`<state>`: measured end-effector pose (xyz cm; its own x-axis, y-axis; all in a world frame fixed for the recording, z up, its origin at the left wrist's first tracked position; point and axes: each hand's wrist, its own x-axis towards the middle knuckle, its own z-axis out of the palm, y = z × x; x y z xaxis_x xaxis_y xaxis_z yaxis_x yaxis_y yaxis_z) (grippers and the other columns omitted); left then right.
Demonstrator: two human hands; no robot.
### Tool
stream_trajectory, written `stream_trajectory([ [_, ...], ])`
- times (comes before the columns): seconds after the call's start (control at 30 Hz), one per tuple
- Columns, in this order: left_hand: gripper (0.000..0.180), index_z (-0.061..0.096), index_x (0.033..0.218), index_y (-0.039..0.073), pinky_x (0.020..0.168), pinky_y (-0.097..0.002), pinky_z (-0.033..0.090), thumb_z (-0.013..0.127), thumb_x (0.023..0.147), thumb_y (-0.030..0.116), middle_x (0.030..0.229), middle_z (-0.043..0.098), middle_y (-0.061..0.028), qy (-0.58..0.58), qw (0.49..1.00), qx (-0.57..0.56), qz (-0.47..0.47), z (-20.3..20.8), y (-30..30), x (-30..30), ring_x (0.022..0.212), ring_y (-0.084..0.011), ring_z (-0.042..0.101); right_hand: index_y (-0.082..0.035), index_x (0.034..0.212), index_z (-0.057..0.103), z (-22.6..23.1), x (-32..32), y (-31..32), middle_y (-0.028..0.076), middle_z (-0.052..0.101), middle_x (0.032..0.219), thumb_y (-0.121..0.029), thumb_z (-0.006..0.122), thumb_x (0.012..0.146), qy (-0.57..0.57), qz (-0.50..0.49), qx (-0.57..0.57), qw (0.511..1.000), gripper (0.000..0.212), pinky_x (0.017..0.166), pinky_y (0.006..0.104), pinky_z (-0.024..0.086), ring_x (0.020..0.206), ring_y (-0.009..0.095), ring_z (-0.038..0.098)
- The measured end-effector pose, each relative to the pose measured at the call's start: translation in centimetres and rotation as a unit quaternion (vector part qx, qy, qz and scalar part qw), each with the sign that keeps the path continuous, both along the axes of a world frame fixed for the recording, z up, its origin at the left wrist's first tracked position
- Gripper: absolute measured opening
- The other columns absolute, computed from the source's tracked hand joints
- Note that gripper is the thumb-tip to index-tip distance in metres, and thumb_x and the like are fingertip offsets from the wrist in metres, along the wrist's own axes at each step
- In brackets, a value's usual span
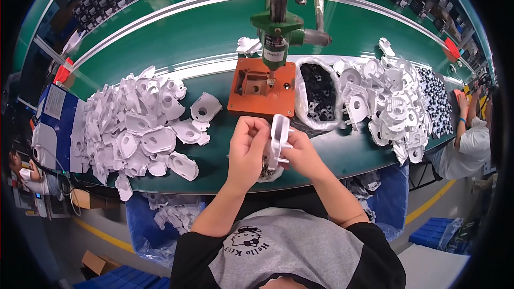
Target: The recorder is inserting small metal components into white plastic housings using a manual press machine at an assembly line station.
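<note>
The white plastic housing is between the two hands, just before the orange fixture block. The right hand pinches its right side; the left hand has bent fingers beside its left side, whether gripping I cannot tell.

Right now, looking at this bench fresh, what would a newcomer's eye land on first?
Probably the orange block under the green press, just above centre. Next, the left heap and right heap of white plastic parts to either side. Nearer the front, the right hand holds a white part, with the left hand close beside it.
</note>
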<state>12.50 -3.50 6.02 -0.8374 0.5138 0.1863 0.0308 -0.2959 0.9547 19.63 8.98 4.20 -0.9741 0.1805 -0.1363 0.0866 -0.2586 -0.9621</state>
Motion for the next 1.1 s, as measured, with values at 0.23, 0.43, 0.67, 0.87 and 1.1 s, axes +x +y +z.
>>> stream_trajectory([
  [0.23,0.06,0.026,0.125,0.005,0.108,-0.045,0.03,0.065,0.081,0.004,0.136,0.041,-0.0276,-0.033,0.981,0.087,-0.17,-1.4,-1.0,0.4,0.124,-0.0281,0.046,-0.007,0.11,0.059,0.4,-0.1,1.2,0.004,0.063,0.072,-0.025,0.046,0.093,-0.038,0.014,-0.183,0.982,0.028,0.037,0.0189,0.036,0.051,0.011,0.056],
  [0.43,0.055,0.049,0.113,0.002,0.111,-0.0542,0.017,0.076,0.067,0.014,0.13,0.048,-0.0298,0.405,0.909,-0.1,-0.018,-3.8,-0.7,-0.2,0.128,-0.0393,0.043,-0.008,0.121,0.053,-1.7,0.4,-0.5,0.007,0.061,0.106,-0.028,0.045,0.096,0.014,0.042,-0.42,0.906,0.033,0.085,0.0373,0.049,0.097,0.021,0.061],
  [0.67,0.049,0.051,0.106,0.009,0.101,-0.049,0.04,0.075,0.064,0.0,0.108,0.063,-0.0144,0.471,0.878,-0.076,-0.039,-1.9,-1.4,-1.9,0.118,-0.0337,0.054,-0.017,0.123,0.05,-2.9,1.0,-0.9,0.001,0.055,0.119,-0.044,0.042,0.098,0.07,0.193,-0.378,0.903,0.038,0.087,0.0345,0.043,0.109,0.019,0.053],
  [0.87,0.04,0.044,0.115,-0.001,0.091,-0.0299,0.044,0.064,0.08,-0.004,0.105,0.054,-0.0063,0.094,0.996,-0.003,-0.01,-1.0,-1.9,-2.7,0.099,-0.0145,0.055,0.001,0.127,0.052,0.0,2.1,2.2,0.013,0.065,0.1,-0.031,0.044,0.099,-0.009,0.312,-0.161,0.936,0.043,0.077,0.0304,0.05,0.087,0.018,0.063],
  [1.1,0.037,0.06,0.105,0.009,0.072,-0.0368,0.049,0.067,0.07,-0.001,0.096,0.057,-0.0106,0.547,0.8,-0.247,0.003,0.9,-0.3,-9.1,0.088,-0.0301,0.058,0.0,0.091,0.06,-4.9,1.3,11.6,0.021,0.063,0.085,-0.016,0.062,0.081,-0.102,-0.222,0.616,0.749,0.018,0.07,0.0476,0.05,0.078,0.039,0.063],
])
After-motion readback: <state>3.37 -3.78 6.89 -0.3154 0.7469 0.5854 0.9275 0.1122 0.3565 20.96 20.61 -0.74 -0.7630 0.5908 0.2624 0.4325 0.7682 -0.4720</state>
